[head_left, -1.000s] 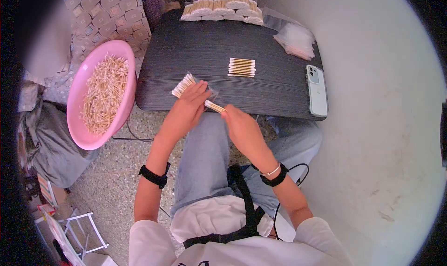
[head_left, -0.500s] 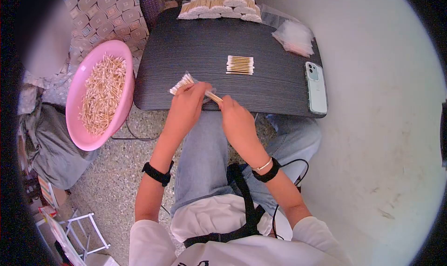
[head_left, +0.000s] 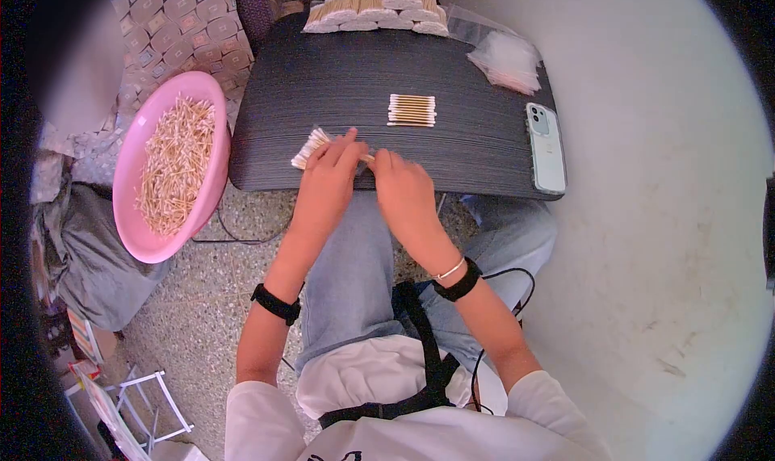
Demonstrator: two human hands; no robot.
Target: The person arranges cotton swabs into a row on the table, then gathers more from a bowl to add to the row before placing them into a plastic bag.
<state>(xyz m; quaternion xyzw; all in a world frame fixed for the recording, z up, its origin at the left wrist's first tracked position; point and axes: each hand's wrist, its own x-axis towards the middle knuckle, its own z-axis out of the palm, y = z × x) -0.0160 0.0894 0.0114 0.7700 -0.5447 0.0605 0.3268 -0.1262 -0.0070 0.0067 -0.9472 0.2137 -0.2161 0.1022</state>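
Note:
My left hand is closed on a clear bag of cotton swabs at the table's near left edge, its index finger raised. My right hand touches it from the right, fingers pinched on a few swabs that show between the two hands. Most of these swabs are hidden by the fingers. Beyond my right hand a flat row of cotton swabs lies on the dark table.
A pink basin of loose swabs stands left of the table. Packed swab bundles are stacked at the far edge. Empty clear bags and a phone lie on the right. A pale wall stands beyond.
My right hand has moved left and up against my left hand, and the swabs between them show less. My left index finger has lifted. The view has shifted slightly.

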